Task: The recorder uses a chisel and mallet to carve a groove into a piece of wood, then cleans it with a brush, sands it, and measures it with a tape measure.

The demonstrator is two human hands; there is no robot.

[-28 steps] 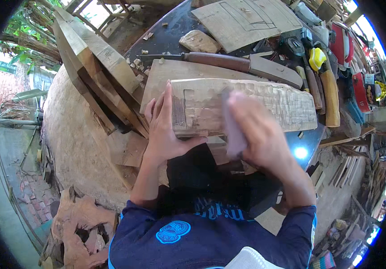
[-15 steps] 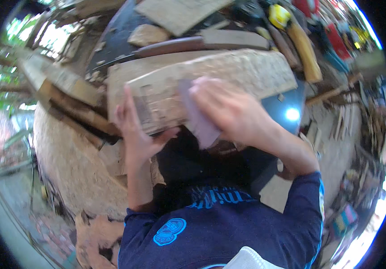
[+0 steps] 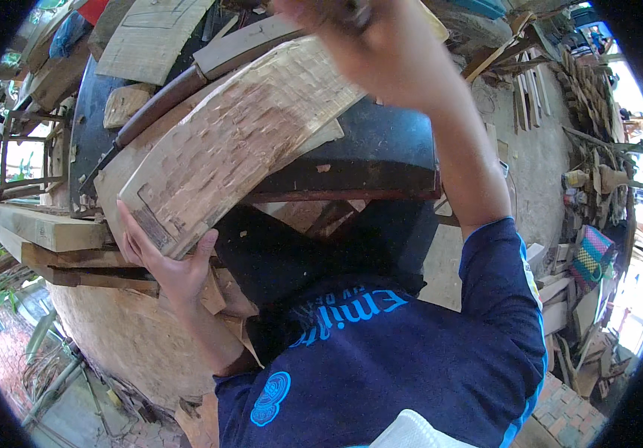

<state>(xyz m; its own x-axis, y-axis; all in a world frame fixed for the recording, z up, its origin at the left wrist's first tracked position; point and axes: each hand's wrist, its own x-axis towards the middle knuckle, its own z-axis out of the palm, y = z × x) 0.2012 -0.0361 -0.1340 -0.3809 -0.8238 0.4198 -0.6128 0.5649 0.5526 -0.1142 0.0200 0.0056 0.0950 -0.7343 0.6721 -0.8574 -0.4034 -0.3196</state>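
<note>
A thick, slightly curved wooden board [image 3: 224, 134] lies tilted across the work table, its upper face covered in rough chipped facets. My left hand [image 3: 175, 265] grips its near left end, the thumb on the near edge and the fingers along the end. Raised at the upper edge of the view, my right hand [image 3: 388, 56] is blurred by motion over the board's far right end. Its fingers look closed around something dark, too cut off to name. Behind the board rests a long blade-shaped tool with a brown handle [image 3: 161, 103].
The dark table [image 3: 381, 142] carries a small wood block [image 3: 127, 104] and a flat pale plank [image 3: 153, 37]. Stacked timber [image 3: 75, 231] juts out at the left. Wood scraps lie around the floor, and a woven checkered bag [image 3: 592, 254] stands at the right.
My right hand has risen from the board's middle toward the upper edge; the flat greyish piece with it no longer shows. My left hand still holds the board's end. The view has turned.
</note>
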